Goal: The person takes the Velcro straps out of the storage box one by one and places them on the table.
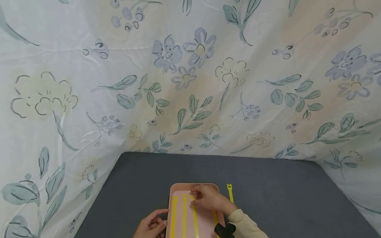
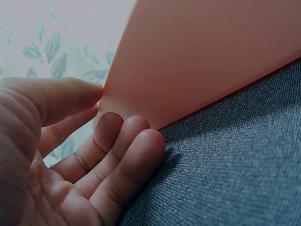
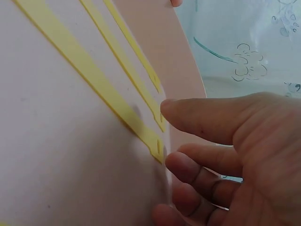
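Several yellow slotted cable-tie strips (image 1: 184,215) lie lengthwise in a shallow pink tray (image 1: 193,186). Over the far end of the third strip (image 1: 195,219) hovers my right hand (image 1: 209,198); in the right wrist view its thumb and fingers are apart around the slotted heads, pinching nothing. Another strip (image 1: 215,216) lies along the tray's right side, partly covered by the right forearm. My left hand (image 1: 151,224) is at the tray's left side, loosely bent fingers touching its outer wall (image 2: 188,56), with the lower fingertips close to the table.
One more yellow strip (image 1: 230,191) lies on the dark grey table (image 1: 143,178), just right of the tray. A floral-patterned cloth (image 1: 193,99) rises around the table's back and sides. A black wrist strap (image 1: 225,230) sits on the right sleeve.
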A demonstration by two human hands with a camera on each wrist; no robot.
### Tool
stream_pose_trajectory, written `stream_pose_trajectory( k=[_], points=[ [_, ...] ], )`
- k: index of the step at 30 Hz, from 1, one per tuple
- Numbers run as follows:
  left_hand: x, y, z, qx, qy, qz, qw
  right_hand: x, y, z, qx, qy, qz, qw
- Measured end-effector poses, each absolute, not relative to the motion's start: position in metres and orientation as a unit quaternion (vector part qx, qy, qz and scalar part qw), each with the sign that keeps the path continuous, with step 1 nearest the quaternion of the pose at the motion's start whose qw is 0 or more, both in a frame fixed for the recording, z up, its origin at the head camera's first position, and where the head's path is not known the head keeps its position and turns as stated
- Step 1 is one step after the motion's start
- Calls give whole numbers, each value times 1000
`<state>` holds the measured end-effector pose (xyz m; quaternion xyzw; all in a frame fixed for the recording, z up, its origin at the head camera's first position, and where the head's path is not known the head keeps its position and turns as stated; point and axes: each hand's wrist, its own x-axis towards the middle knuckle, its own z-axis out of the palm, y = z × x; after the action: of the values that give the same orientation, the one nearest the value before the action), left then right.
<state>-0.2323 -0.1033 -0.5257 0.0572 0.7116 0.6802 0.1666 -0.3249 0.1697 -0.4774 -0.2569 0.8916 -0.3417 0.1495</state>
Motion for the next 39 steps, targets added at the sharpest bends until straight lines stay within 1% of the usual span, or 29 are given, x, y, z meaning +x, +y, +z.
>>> stream_pose_trajectory(
  k=[12, 22, 26, 35, 39],
  points=[
    [-232, -103, -528, 54, 708, 684, 167, -321, 169, -482, -268, 912, -283, 130],
    [-233, -104, -529, 57, 702, 688, 176, -314, 165, -477, -256, 934, -231, 94],
    [-233, -103, -528, 54, 705, 686, 172, -314, 165, -480, -261, 936, -220, 85],
    [-231, -100, -527, 50, 715, 679, 156, -314, 165, -480, -262, 937, -214, 87],
    [-230, -99, -526, 44, 719, 677, 151, -314, 165, -481, -268, 935, -219, 78]
  ],
)
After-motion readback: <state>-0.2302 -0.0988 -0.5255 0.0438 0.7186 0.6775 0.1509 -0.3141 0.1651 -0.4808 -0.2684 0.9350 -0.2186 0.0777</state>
